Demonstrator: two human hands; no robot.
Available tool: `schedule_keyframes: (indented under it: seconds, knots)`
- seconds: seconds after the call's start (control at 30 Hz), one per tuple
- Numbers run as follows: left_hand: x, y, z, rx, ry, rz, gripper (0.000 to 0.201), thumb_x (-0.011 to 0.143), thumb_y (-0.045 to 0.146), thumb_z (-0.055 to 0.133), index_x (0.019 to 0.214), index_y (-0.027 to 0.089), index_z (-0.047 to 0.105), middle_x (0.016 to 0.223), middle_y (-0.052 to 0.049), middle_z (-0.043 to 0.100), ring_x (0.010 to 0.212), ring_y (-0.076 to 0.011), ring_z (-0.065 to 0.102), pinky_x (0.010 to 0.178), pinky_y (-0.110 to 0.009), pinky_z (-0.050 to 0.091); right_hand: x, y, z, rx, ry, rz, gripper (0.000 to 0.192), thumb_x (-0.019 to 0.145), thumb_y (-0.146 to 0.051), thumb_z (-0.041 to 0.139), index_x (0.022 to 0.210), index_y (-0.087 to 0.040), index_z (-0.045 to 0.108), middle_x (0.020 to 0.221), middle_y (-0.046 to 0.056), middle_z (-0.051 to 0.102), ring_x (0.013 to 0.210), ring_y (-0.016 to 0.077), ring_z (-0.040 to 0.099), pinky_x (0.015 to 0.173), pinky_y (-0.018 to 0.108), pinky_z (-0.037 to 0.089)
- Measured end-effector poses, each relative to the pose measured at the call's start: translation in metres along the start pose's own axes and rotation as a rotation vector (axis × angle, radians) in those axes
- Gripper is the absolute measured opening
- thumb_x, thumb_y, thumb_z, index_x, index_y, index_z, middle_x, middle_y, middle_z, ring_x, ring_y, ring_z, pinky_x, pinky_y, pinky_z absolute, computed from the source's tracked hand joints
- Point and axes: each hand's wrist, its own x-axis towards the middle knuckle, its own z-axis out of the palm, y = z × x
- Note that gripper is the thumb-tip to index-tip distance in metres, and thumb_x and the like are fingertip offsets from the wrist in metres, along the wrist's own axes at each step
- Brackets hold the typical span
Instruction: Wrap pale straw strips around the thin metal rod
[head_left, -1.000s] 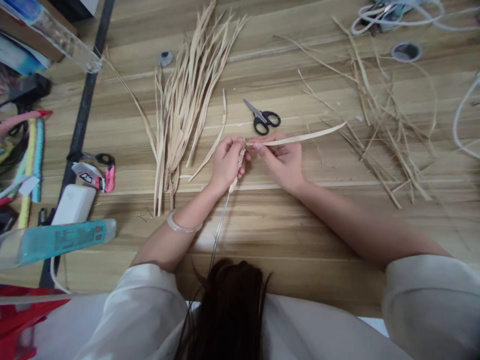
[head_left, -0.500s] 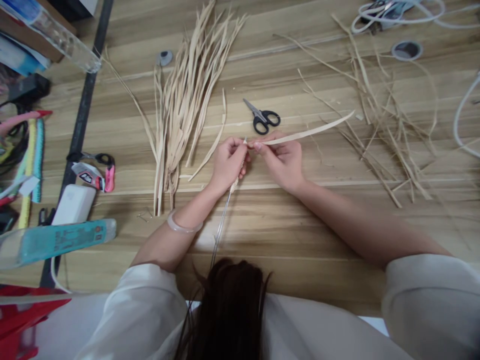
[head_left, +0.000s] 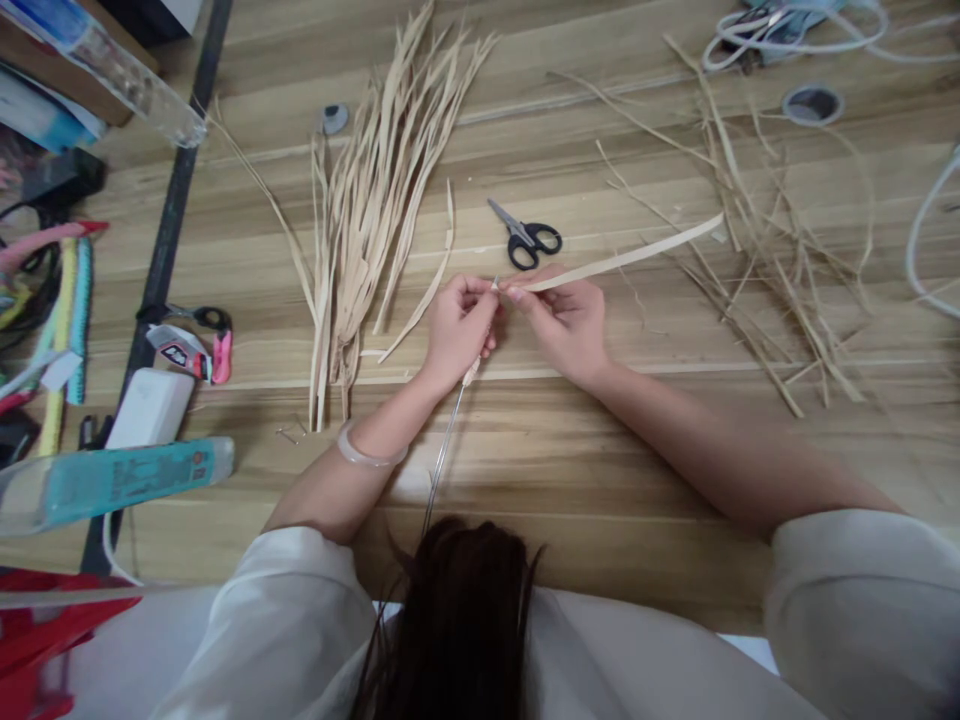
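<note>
Pinching one wrapped wire: left hand; right hand pinching one straw strip; one scissors beyond.

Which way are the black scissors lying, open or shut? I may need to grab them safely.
Shut. The scissors lie flat on the table beyond the hands, blades together in one point.

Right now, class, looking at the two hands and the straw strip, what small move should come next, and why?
Probably one more tight turn of the strip around the wire. The left hand grips the wrapped part of the wire, the right hand pinches the strip where it meets the top of the wrapping, and the strip's long free end stretches away to the right.
</note>
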Motion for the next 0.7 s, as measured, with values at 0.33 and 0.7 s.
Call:
schedule_keyframes:
  seconds: [0.33,0.7]
  knots:
    - [-0.0005,-0.0021,0.0000,-0.014,0.005,0.025,0.017,0.083,0.030,0.060,0.082,0.019,0.047,0.068,0.004,0.064,0.035,-0.0002,0.043,0.033,-0.014,0.028,-0.0007,-0.0023,0.0003,0.040,-0.007,0.024,0.021,0.083,-0.040,0.064,0.084,-0.020,0.067,0.085,0.002,0.070,0.079,0.0134,0.066,0.075,0.030,0.055]
    - [-0.0034,0.0034,0.0007,-0.004,0.017,-0.005,0.018,0.083,0.030,0.059,0.079,0.020,0.044,0.066,0.005,0.063,0.034,-0.0004,0.043,0.033,-0.014,0.027,-0.0006,0.0000,0.0015,0.082,0.007,0.053,0.026,0.081,-0.046,0.065,0.083,-0.020,0.066,0.082,0.002,0.068,0.077,0.0131,0.065,0.074,0.030,0.055]
